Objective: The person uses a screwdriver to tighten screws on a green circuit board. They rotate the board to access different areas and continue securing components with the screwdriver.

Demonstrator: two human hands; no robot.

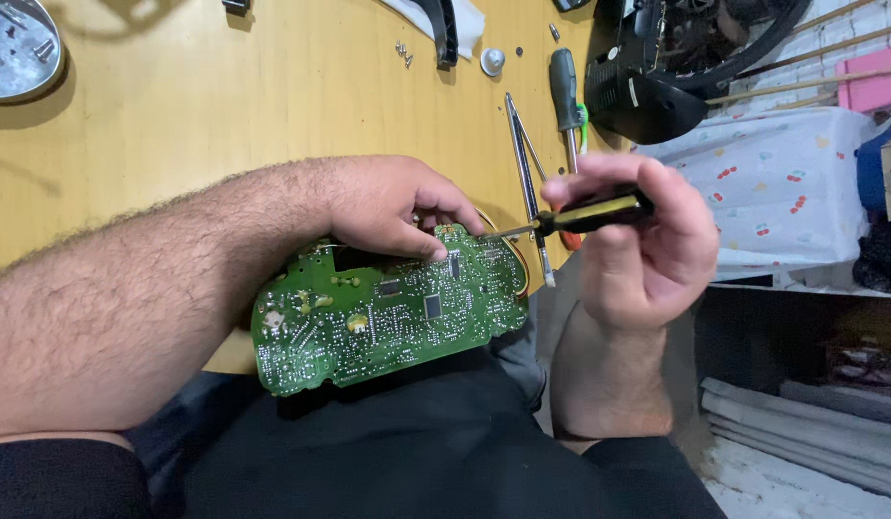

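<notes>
A green circuit board (pixel 388 312) with many small soldered parts rests at the near edge of a wooden table (pixel 224 106), over my lap. My left hand (pixel 392 207) grips its top edge, fingers curled over the board. My right hand (pixel 647 240) holds a small screwdriver (pixel 589 213) with a black and yellow handle. The screwdriver's tip points left and meets the board's upper right corner.
On the table behind lie a pair of long metal tweezers (pixel 522 163), a larger screwdriver (pixel 564 96), a few loose screws (pixel 403 52), a silver knob (pixel 492 61) and a black curved part (pixel 445 34). A black housing (pixel 642 86) sits at the table's right edge. A patterned cloth (pixel 781 183) covers something at right.
</notes>
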